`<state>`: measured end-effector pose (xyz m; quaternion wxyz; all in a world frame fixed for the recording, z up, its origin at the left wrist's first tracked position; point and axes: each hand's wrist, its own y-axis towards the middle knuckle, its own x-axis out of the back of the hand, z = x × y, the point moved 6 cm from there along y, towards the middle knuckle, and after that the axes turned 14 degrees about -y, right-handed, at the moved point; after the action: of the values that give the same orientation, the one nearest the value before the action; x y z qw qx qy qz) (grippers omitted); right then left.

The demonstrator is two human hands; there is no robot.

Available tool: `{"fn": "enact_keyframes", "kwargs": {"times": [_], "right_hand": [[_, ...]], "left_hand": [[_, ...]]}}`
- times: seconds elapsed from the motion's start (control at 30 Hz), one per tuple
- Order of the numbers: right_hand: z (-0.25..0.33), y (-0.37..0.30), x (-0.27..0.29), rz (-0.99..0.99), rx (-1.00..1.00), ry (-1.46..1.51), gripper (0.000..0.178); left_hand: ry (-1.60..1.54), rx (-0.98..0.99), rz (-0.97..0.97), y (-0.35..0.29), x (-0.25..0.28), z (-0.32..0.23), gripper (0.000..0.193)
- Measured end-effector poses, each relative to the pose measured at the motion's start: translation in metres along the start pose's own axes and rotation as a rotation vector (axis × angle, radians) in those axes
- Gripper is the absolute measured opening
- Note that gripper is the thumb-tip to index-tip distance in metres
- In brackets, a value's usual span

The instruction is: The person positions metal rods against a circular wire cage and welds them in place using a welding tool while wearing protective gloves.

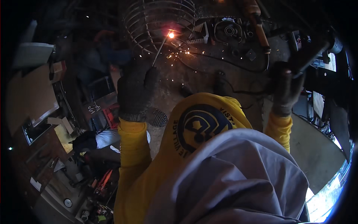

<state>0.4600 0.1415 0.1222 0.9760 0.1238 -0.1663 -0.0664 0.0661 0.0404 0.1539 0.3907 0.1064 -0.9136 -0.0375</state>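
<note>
My left hand (136, 91), in a dark knitted work glove, is closed round the dark grip of a welding electrode holder (150, 74). A thin welding rod (160, 50) runs up from it to a glowing spot at the lower part of a round cage of bent metal bars (143, 22). Sparks scatter below that spot. Over on the right, my right hand (286, 89), also gloved, appears closed on a thick dark bar (312, 56) that slopes up to the right. Its fingers are partly lost in shadow.
An orange power tool (260, 31) hangs at the top, its black cable (238, 69) crossing the floor. Cardboard (33, 99) and a cluttered bench lie to the left. A light panel (317, 153) stands at the right. Small metal parts (230, 30) lie beyond the sparks.
</note>
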Motion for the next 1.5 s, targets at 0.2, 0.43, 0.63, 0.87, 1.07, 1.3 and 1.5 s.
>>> {"fn": "enact_keyframes", "kwargs": {"times": [0.2, 0.43, 0.63, 0.87, 1.07, 1.3, 1.5], "right_hand": [[-0.004, 0.065, 0.107, -0.272, -0.122, -0.413, 0.035], [-0.039, 0.127, 0.19, -0.634, 0.018, -1.31, 0.051], [-0.008, 0.153, 0.17, -0.901, -0.032, -0.551, 0.052], [-0.045, 0.2, 0.192, -1.052, -0.183, -0.759, 0.073], [-0.095, 0.209, 0.188, -0.807, -0.373, -0.952, 0.074], [-0.093, 0.196, 0.167, -0.62, -0.351, -1.227, 0.068], [-0.023, 0.132, 0.134, -0.92, 0.227, -0.924, 0.056]], "left_hand": [[0.103, -0.108, 0.006, 0.001, 0.007, -0.013, 0.018], [-0.181, 0.107, 0.04, 0.01, -0.002, -0.025, 0.021], [0.084, -0.043, 0.019, 0.004, 0.003, -0.009, 0.024], [-0.056, 0.052, 0.005, 0.0, 0.002, -0.005, 0.026], [-0.002, 0.092, 0.019, 0.005, 0.003, -0.022, 0.027], [0.142, -0.105, -0.005, 0.002, 0.006, -0.018, 0.021], [0.148, -0.098, 0.01, 0.003, 0.006, -0.018, 0.023]]}}
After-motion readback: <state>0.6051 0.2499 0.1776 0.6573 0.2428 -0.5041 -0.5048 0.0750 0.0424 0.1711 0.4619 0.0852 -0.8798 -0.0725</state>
